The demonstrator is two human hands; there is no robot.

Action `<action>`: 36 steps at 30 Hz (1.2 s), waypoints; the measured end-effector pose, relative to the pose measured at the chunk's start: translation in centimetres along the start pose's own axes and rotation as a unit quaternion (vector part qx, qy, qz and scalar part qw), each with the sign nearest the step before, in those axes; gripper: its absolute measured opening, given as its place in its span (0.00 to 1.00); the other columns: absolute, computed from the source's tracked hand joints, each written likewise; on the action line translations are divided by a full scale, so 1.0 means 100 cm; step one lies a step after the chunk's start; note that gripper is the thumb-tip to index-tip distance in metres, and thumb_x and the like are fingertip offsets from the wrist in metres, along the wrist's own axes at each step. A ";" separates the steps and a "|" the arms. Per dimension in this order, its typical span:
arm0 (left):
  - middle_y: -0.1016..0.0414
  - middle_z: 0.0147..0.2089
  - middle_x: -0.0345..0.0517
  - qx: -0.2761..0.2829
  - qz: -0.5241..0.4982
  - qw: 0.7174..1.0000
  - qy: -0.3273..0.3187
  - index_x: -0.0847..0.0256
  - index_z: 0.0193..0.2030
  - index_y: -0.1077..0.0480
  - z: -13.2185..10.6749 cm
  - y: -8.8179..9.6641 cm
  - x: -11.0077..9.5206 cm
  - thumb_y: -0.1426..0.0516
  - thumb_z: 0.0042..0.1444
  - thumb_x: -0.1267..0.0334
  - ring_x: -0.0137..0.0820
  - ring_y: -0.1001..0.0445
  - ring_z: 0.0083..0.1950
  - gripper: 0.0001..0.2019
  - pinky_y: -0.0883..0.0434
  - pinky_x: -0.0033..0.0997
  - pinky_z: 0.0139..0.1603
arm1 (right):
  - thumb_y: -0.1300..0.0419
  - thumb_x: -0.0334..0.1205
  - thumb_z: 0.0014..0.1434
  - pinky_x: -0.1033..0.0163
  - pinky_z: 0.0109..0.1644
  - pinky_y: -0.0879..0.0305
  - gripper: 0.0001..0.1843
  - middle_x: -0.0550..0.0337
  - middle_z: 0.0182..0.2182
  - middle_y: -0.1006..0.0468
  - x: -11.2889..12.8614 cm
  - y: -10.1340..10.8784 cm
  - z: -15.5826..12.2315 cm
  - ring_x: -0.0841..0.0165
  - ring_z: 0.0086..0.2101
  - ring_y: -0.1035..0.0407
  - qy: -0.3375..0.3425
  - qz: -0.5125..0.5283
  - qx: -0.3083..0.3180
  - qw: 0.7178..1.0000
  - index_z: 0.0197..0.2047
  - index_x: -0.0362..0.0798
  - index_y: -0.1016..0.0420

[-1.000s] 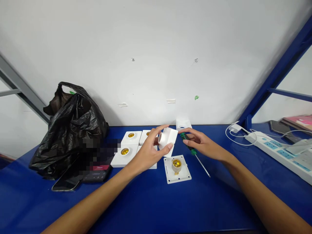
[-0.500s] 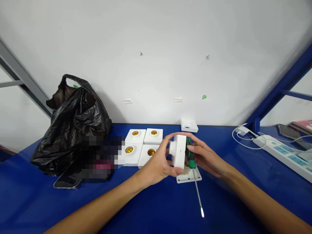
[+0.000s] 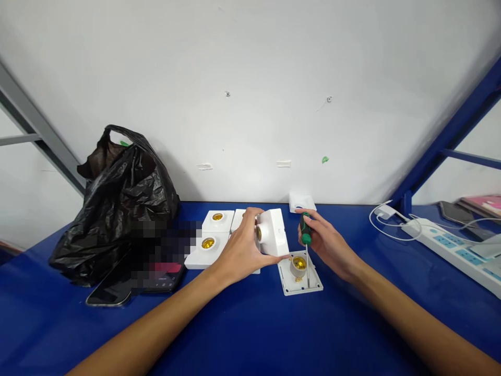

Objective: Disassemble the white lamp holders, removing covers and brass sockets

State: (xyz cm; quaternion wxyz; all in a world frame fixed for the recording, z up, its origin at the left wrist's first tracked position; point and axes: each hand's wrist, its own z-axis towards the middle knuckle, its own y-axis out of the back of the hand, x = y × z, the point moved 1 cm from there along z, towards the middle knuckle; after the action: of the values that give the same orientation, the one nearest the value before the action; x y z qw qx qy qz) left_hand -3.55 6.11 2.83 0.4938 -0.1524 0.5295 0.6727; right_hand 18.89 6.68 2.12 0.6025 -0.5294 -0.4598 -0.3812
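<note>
My left hand (image 3: 240,249) is closed round a white square lamp-holder cover (image 3: 274,232), held tilted just above the blue table. My right hand (image 3: 324,241) grips a green-handled screwdriver (image 3: 306,233) upright, its thin shaft pointing down onto a white base plate (image 3: 299,279) that carries a brass socket core (image 3: 299,264). The base plate lies flat on the table between my two hands. Several assembled white lamp holders (image 3: 207,245) with brass centres sit in a group just left of my left hand.
A black plastic bag (image 3: 117,193) stands at the left with a dark phone (image 3: 113,290) in front of it. A small white part (image 3: 302,202) lies by the wall. A white power strip (image 3: 450,245) with cables runs along the right. A blue shelf post (image 3: 442,146) rises at the right.
My right hand picked the screwdriver up off the table and turned it upright over the base plate. My left hand shifted the white cover left, uncovering the base plate.
</note>
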 end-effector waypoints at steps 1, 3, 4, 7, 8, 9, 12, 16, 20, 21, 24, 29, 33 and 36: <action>0.33 0.57 0.50 -0.003 0.022 1.000 0.003 0.54 0.60 0.42 0.000 0.000 0.001 0.26 0.46 0.47 0.47 0.27 0.57 0.41 0.25 0.54 0.56 | 0.32 0.51 0.62 0.61 0.39 0.35 0.17 0.63 0.33 0.31 -0.002 0.001 0.001 0.69 0.33 0.34 -0.005 -0.006 -0.001 1.000 0.53 0.56 0.22; 0.33 0.58 0.50 -0.010 0.055 0.998 0.003 0.54 0.62 0.43 0.000 -0.003 0.003 0.27 0.48 0.47 0.49 0.28 0.57 0.41 0.27 0.55 0.57 | 0.31 0.52 0.61 0.61 0.41 0.34 0.18 0.63 0.33 0.31 -0.006 0.001 0.001 0.68 0.35 0.33 -0.018 -0.019 0.007 1.000 0.52 0.57 0.21; 0.34 0.59 0.51 -0.011 0.066 0.998 0.002 0.54 0.64 0.44 -0.001 -0.004 0.003 0.28 0.49 0.47 0.49 0.27 0.57 0.42 0.27 0.54 0.56 | 0.31 0.53 0.61 0.61 0.42 0.34 0.18 0.63 0.34 0.31 -0.007 0.000 0.001 0.68 0.35 0.33 -0.023 -0.022 0.010 0.999 0.52 0.57 0.21; 0.34 0.60 0.52 -0.007 0.095 0.995 0.009 0.54 0.67 0.46 -0.002 -0.006 0.003 0.30 0.53 0.46 0.44 0.25 0.50 0.42 0.25 0.52 0.51 | 0.30 0.53 0.60 0.62 0.39 0.34 0.19 0.64 0.33 0.30 -0.005 -0.003 -0.002 0.70 0.33 0.34 -0.019 -0.010 -0.003 1.000 0.52 0.56 0.22; 0.34 0.58 0.51 -0.006 0.106 0.994 0.011 0.54 0.67 0.46 -0.003 -0.007 0.003 0.30 0.54 0.45 0.42 0.25 0.47 0.42 0.25 0.52 0.50 | 0.30 0.53 0.60 0.62 0.38 0.34 0.20 0.64 0.32 0.29 -0.004 -0.004 -0.002 0.70 0.32 0.34 -0.008 0.002 -0.017 1.000 0.52 0.56 0.22; 0.33 0.57 0.51 -0.005 0.116 0.993 0.011 0.55 0.67 0.46 -0.003 -0.007 0.003 0.30 0.54 0.44 0.41 0.25 0.44 0.41 0.25 0.51 0.49 | 0.30 0.53 0.60 0.63 0.36 0.35 0.20 0.65 0.32 0.29 -0.002 -0.004 -0.002 0.70 0.31 0.34 0.008 0.016 -0.035 0.999 0.53 0.56 0.23; 0.32 0.57 0.52 0.001 0.140 0.990 0.010 0.56 0.67 0.44 -0.004 -0.006 0.001 0.31 0.54 0.42 0.42 0.25 0.43 0.42 0.25 0.54 0.50 | 0.30 0.51 0.61 0.64 0.33 0.36 0.19 0.64 0.31 0.27 0.003 -0.002 0.001 0.70 0.31 0.32 0.073 0.055 -0.091 0.992 0.53 0.57 0.24; 0.33 0.64 0.58 0.022 0.168 0.985 0.022 0.55 0.70 0.45 -0.005 -0.007 0.000 0.33 0.53 0.37 0.52 0.25 0.54 0.46 0.27 0.60 0.57 | 0.30 0.50 0.62 0.64 0.37 0.32 0.19 0.65 0.32 0.23 0.004 0.005 0.006 0.71 0.32 0.31 0.145 0.068 -0.137 0.977 0.53 0.57 0.26; 0.35 0.68 0.62 0.039 0.189 0.981 0.039 0.56 0.71 0.44 -0.005 -0.007 0.001 0.35 0.52 0.32 0.59 0.29 0.63 0.48 0.30 0.64 0.62 | 0.30 0.52 0.61 0.61 0.42 0.28 0.21 0.66 0.31 0.23 0.001 0.010 0.010 0.70 0.32 0.29 0.176 0.051 -0.165 0.969 0.54 0.58 0.28; 0.35 0.69 0.63 0.042 0.192 0.980 0.042 0.56 0.71 0.43 -0.005 -0.007 0.001 0.36 0.52 0.31 0.61 0.30 0.65 0.48 0.30 0.65 0.62 | 0.29 0.53 0.60 0.61 0.42 0.28 0.22 0.67 0.31 0.23 0.000 0.010 0.010 0.70 0.32 0.29 0.182 0.047 -0.171 0.967 0.54 0.58 0.28; 0.34 0.69 0.64 0.051 0.199 0.978 0.041 0.58 0.71 0.42 -0.005 -0.006 0.000 0.37 0.52 0.30 0.63 0.33 0.69 0.48 0.33 0.67 0.65 | 0.28 0.54 0.58 0.60 0.42 0.27 0.25 0.68 0.30 0.23 0.002 0.010 0.009 0.70 0.31 0.29 0.199 0.036 -0.185 0.962 0.54 0.58 0.29; 0.31 0.66 0.63 0.047 0.208 0.977 0.024 0.57 0.71 0.40 -0.004 -0.006 0.001 0.38 0.52 0.28 0.62 0.34 0.69 0.48 0.34 0.67 0.67 | 0.28 0.55 0.58 0.62 0.40 0.30 0.25 0.69 0.31 0.23 0.005 0.008 0.005 0.72 0.29 0.29 0.238 -0.010 -0.216 0.947 0.54 0.58 0.29; 0.35 0.70 0.65 0.025 0.201 0.979 0.039 0.59 0.71 0.41 -0.004 -0.007 0.003 0.38 0.53 0.30 0.61 0.34 0.70 0.48 0.33 0.65 0.67 | 0.28 0.55 0.58 0.61 0.40 0.31 0.24 0.69 0.29 0.24 -0.002 0.007 0.004 0.71 0.29 0.29 0.237 -0.022 -0.226 0.944 0.51 0.56 0.30; 0.35 0.70 0.64 0.007 0.195 0.980 0.037 0.58 0.71 0.40 -0.004 -0.007 0.003 0.36 0.53 0.31 0.61 0.33 0.69 0.47 0.32 0.64 0.66 | 0.30 0.54 0.60 0.61 0.38 0.32 0.22 0.68 0.28 0.26 -0.001 0.005 0.003 0.70 0.29 0.31 0.228 -0.041 -0.227 0.946 0.51 0.56 0.30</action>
State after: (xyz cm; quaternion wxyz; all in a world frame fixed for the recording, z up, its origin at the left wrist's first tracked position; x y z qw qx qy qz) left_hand -3.24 5.87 2.04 0.3340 -0.0671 0.5720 0.7462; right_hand 19.32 7.04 1.83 0.5391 -0.5319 -0.2327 -0.6101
